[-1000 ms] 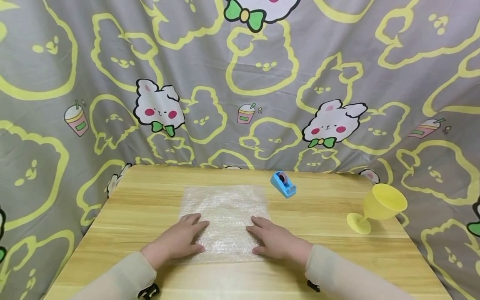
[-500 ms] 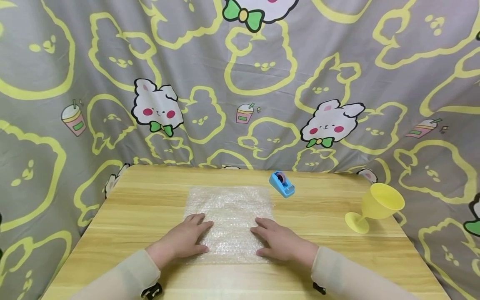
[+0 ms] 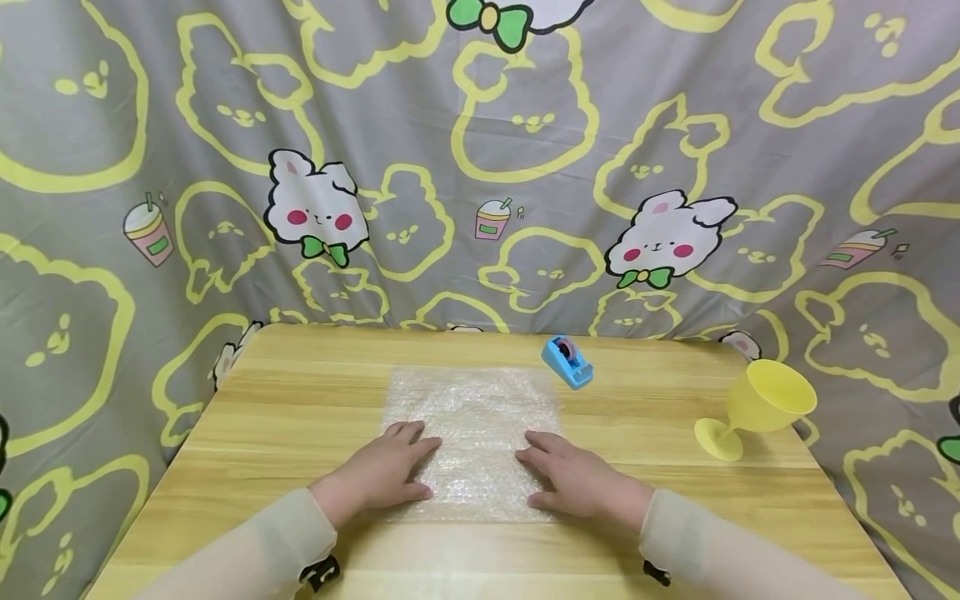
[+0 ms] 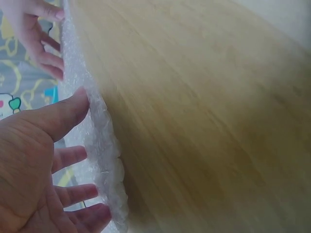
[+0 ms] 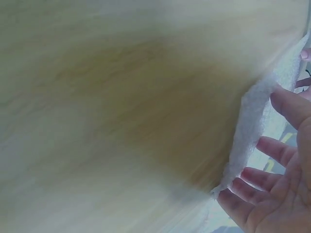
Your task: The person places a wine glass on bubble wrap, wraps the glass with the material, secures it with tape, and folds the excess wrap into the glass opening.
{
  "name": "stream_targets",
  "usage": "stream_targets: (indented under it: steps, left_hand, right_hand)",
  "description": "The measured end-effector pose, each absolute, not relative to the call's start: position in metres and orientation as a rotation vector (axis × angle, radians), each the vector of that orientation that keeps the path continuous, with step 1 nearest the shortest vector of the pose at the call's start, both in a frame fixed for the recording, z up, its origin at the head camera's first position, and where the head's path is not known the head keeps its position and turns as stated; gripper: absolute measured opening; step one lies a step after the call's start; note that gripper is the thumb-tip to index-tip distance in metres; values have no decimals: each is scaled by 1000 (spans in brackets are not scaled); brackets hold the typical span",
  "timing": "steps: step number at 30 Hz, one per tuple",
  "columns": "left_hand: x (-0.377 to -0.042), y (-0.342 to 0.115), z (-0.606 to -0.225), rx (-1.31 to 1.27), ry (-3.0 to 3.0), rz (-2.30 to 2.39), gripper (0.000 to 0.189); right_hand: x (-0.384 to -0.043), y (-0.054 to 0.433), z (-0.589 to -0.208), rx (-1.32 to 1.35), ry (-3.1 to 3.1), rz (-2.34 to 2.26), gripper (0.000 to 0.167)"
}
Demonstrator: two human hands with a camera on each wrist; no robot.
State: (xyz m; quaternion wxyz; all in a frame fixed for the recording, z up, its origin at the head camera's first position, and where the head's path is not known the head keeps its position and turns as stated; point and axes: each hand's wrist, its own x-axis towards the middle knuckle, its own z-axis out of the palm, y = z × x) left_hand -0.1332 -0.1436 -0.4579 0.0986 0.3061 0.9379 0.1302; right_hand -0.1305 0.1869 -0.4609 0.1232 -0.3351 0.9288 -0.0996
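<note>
A square of clear bubble wrap (image 3: pixel 480 450) lies flat on the wooden table, in front of the person. On its left side rests the left hand (image 3: pixel 390 467), fingers spread and fingertips on the sheet. The right hand (image 3: pixel 573 475) mirrors it on the right side, its fingers also apart and touching the plastic. In the left wrist view, the thumb and fingertips of the left hand (image 4: pixel 58 160) meet the sheet's bubbly edge (image 4: pixel 109 160). The right wrist view has the right hand (image 5: pixel 277 170) with fingertips along the bubble wrap's edge (image 5: pixel 248 126).
A blue tape dispenser (image 3: pixel 567 362) stands behind the sheet, toward the back of the table (image 3: pixel 300 375). Over at the right, a yellow plastic goblet (image 3: pixel 761 404) stands near the table's edge. A grey patterned curtain (image 3: pixel 420 133) hangs around the back and sides.
Both hands have slid a little to the right across the table, and the bubble wrap has shifted right with them. The tape dispenser and goblet stay put.
</note>
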Motion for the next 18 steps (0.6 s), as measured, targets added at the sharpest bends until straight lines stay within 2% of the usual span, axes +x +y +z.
stream_targets:
  steps: [18]
  left_hand:
    - [-135,-136,-458,934,2736,361,75]
  right_hand:
    - [-125,198,-455,-941,2706,-321,63]
